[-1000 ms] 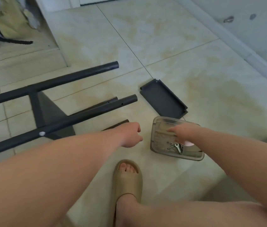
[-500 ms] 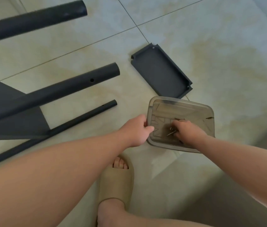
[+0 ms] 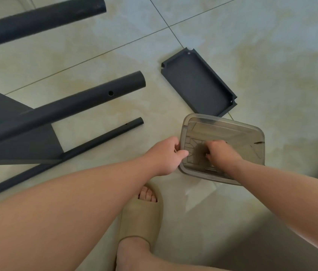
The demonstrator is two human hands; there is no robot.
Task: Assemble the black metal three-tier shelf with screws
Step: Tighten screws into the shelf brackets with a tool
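Observation:
A clear grey plastic box (image 3: pixel 252 133) sits on the tiled floor. My left hand (image 3: pixel 166 155) grips its left rim, thumb over the edge. My right hand (image 3: pixel 220 152) is inside the box with its fingers curled down at the bottom; what they hold is hidden. To the left lies the partly built black frame: a thick tube (image 3: pixel 76 106) with a screw hole, a thinner tube (image 3: pixel 87 145) below it, another thick tube (image 3: pixel 37 22) at the top, and a flat black panel (image 3: pixel 17 145). A small black shelf tray (image 3: pixel 197 83) lies just beyond the box.
My foot in a beige slide sandal (image 3: pixel 140 218) stands on the floor just below the box, between my arms. Pale tiles (image 3: pixel 271 55) stretch to the right of the tray and box.
My right hand has curled tighter inside the box, covering the screws seen before. My left hand keeps its hold on the rim. The view has drawn slightly closer.

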